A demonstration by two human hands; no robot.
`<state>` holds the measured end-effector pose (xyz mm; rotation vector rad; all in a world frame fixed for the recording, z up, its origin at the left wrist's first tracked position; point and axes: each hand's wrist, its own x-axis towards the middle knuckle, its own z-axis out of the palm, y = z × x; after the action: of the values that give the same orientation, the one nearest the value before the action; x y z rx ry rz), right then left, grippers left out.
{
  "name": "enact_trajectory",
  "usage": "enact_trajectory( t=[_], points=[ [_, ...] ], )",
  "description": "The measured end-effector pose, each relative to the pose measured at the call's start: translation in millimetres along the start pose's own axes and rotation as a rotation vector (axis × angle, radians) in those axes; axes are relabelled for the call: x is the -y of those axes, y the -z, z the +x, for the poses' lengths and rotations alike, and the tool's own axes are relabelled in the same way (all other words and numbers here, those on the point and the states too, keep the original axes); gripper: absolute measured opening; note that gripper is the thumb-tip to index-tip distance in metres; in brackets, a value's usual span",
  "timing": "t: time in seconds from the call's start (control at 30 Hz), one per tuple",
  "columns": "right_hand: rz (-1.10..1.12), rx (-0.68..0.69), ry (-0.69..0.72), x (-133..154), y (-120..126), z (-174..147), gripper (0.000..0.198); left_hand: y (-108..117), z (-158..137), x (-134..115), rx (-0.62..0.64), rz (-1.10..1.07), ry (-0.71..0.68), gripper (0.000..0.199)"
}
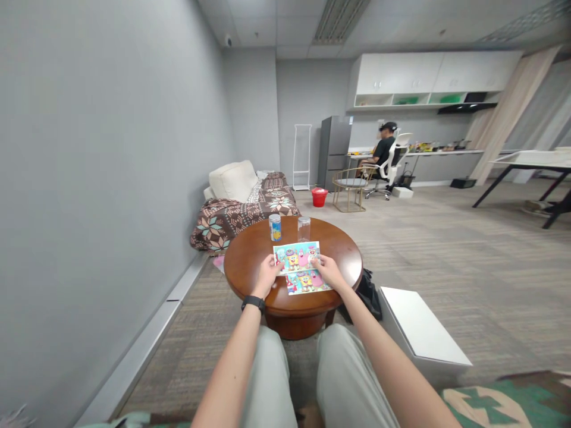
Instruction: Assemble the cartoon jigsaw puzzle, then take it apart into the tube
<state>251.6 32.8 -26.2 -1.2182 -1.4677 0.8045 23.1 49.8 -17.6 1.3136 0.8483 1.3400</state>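
Between my two hands I hold a cartoon picture sheet (297, 254), raised above the round wooden table (243, 261). My left hand (268, 274) pinches its left edge, and a dark band circles that wrist. At the right edge, my right hand (328, 270) grips it with the thumb on top. A second cartoon sheet (307, 282) with similar figures lies on the table just below and is partly covered by the held one. Behind the sheets stand a clear jar (304, 230) with a silver lid and another lidded jar (275, 229) with a blue and yellow picture on it.
A sofa with a patterned cover (267, 199) stands beyond the table at the left. To my right sits a white box (422, 324) beside a black bag (369, 294). Farther back are a red bucket (319, 197), a gold-framed chair (350, 190) and a seated person (383, 147).
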Motion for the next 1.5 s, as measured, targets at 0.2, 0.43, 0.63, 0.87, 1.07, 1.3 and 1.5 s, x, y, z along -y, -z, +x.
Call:
enact_trajectory(
  t=[0.2, 0.43, 0.63, 0.87, 1.07, 1.3, 1.5],
  points=[
    [0.130, 0.029, -0.020, -2, 1, -1, 0.039, 2, 2, 5, -0.060, 0.031, 0.021, 0.037],
    [-0.020, -0.080, 0.009, -8, 5, 3, 0.030, -2, 3, 6, -0.079, 0.124, 0.025, 0.018],
    [-0.074, -0.189, -0.025, -6, 8, 1, 0.035, -6, 3, 5, -0.060, 0.126, 0.026, 0.018],
    [0.245, -0.164, -0.045, -4, 7, 3, 0.037, -4, 2, 3, -0.112, 0.146, 0.016, 0.015],
    [0.310, -0.194, -0.062, -3, 11, 4, 0.039, -4, 2, 1, -0.084, 0.132, 0.037, 0.022],
    [0.283, -0.235, -0.018, -7, 10, 6, 0.039, -6, 5, 4, -0.043, 0.089, 0.075, 0.017],
    [0.232, -0.304, -0.006, -12, 10, 8, 0.038, -6, 7, 4, -0.187, 0.057, 0.078, 0.018]
  ],
)
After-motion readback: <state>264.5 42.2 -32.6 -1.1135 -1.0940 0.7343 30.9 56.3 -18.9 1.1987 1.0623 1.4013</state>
